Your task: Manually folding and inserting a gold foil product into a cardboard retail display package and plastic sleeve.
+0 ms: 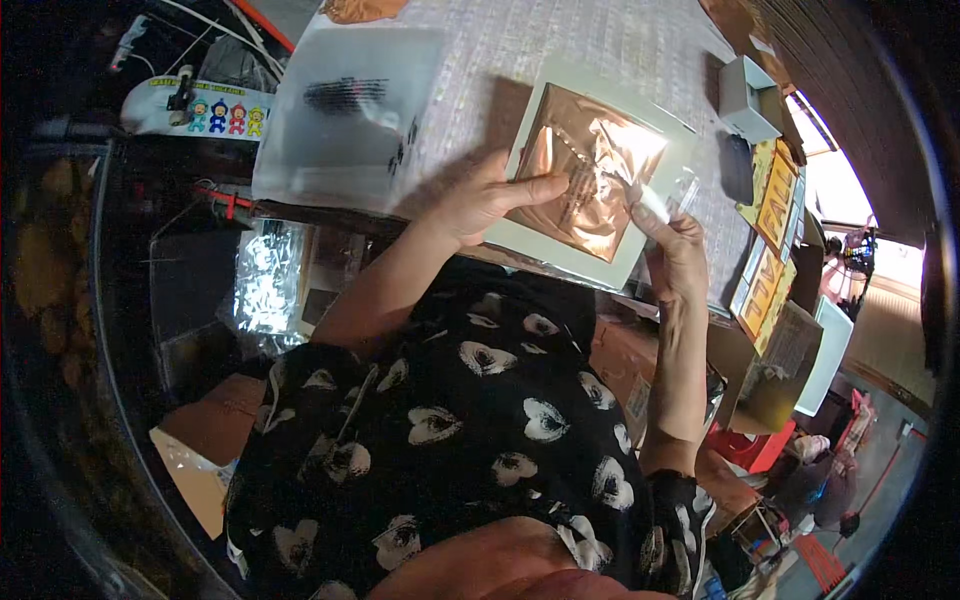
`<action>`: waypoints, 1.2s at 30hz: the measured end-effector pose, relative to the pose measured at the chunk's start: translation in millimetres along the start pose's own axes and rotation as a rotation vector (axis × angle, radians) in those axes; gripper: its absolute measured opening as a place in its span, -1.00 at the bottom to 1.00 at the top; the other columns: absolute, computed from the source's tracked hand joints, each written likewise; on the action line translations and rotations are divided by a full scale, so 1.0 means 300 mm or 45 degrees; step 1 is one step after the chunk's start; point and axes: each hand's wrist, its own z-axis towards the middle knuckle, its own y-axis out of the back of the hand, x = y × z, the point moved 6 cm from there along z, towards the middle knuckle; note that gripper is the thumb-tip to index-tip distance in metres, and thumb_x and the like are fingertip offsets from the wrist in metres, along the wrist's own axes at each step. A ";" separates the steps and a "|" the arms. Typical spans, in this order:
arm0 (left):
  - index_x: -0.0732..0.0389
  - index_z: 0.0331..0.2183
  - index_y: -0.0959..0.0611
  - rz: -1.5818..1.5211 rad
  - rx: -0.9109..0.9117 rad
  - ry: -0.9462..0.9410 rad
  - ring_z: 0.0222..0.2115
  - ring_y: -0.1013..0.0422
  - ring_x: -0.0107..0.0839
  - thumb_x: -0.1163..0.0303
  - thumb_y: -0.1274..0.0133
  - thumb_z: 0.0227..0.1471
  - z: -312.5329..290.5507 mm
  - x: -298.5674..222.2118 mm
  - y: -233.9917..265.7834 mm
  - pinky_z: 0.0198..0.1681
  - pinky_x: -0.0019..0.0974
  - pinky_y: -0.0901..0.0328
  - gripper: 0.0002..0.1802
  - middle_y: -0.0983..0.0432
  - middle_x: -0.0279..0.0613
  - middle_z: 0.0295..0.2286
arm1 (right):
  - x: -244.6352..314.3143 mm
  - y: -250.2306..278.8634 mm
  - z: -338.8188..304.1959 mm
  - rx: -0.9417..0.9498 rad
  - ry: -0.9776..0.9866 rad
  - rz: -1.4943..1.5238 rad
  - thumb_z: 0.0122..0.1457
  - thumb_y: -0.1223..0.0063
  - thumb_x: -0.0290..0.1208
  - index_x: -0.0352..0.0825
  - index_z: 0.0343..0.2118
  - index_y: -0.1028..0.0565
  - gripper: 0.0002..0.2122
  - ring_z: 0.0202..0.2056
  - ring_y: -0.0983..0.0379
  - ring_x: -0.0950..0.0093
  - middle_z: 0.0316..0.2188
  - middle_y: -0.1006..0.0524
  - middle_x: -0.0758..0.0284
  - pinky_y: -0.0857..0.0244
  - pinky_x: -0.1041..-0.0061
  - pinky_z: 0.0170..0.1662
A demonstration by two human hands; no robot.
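Observation:
A pale square board (536, 248) with a shiny copper-coloured foil square (590, 170) in its middle is held up tilted over the near edge of the table. My left hand (490, 203) grips its left side, the thumb lying across the foil and the other fingers hidden behind. At the board's right edge my right hand (680, 245) is closed, its thumb near the foil's corner. A small whitish, glossy piece (655, 203) shows by that thumb; I cannot make out whether it is loose or part of the board's wrapping.
A translucent plastic bag (340, 125) lies on the pale-covered table (480, 45) at the left. Toward the right stand a small white box (748, 98) and a yellow patterned package (770, 235). Cardboard boxes (775, 370) are beyond the right edge, and silvery film (268, 280) hangs below left.

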 end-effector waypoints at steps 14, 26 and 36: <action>0.22 -0.07 -0.64 -0.136 -0.216 0.073 -0.16 -0.54 -0.46 0.36 -0.19 0.22 -0.012 -0.010 -0.012 -0.07 -0.34 -0.46 -0.73 -0.62 -0.23 -0.16 | 0.014 0.044 0.060 -0.106 0.028 -0.088 0.23 -0.25 -0.48 -0.35 -0.19 -0.64 -0.87 -0.42 -0.55 0.64 -0.35 -0.66 0.40 -0.40 0.66 -0.36; 0.36 -0.12 -0.66 1.167 -0.426 0.383 -0.42 -0.58 -0.41 0.14 -0.01 0.34 -0.072 -0.116 0.159 -0.22 -0.30 -0.51 -0.57 -0.65 -0.12 -0.36 | 0.057 0.181 0.208 -0.188 0.504 -1.187 0.29 -0.15 -0.46 -0.44 -0.11 -0.62 -0.81 -0.43 -0.56 0.53 -0.38 -0.66 0.35 -0.39 0.57 -0.32; 0.30 0.24 -0.39 2.542 -0.066 -0.598 0.32 -0.15 -0.13 0.09 0.03 0.30 0.048 -0.143 0.039 0.35 0.01 -0.01 -0.36 -0.23 0.06 0.28 | -0.025 -0.283 0.119 -0.052 1.125 -2.187 0.39 0.08 -0.23 -0.39 0.36 -0.16 -0.44 0.34 -0.18 0.11 0.34 -0.25 0.02 0.09 0.07 0.43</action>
